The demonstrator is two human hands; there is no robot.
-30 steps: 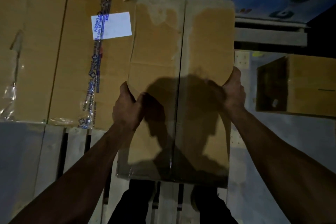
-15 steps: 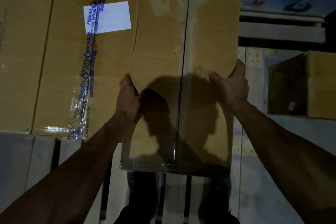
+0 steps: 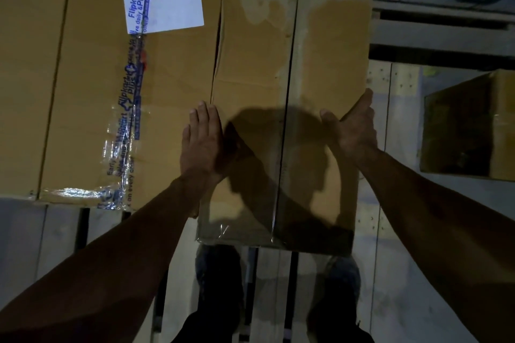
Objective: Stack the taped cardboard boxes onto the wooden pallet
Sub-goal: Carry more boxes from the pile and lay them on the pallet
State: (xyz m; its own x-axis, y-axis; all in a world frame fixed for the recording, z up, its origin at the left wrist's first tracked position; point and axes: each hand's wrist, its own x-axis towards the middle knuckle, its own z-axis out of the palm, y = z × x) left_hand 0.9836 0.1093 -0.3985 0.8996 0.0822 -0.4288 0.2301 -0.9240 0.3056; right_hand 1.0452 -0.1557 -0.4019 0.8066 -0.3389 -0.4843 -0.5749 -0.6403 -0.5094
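A: Why flat palms? Your left hand and right hand lie against the plain taped box's two sides, grip released, fingers straight.

B: You're squaring it, likely. It sits on the wooden pallet, tight beside the branded-tape box, so the row stays flush.

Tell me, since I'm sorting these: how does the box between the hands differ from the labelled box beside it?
The box between the hands has clear tape and no label; the labelled box carries blue-printed tape and a white label. The first looks narrower, its surface blotchy. Both are brown cardboard, lying flat, side by side.
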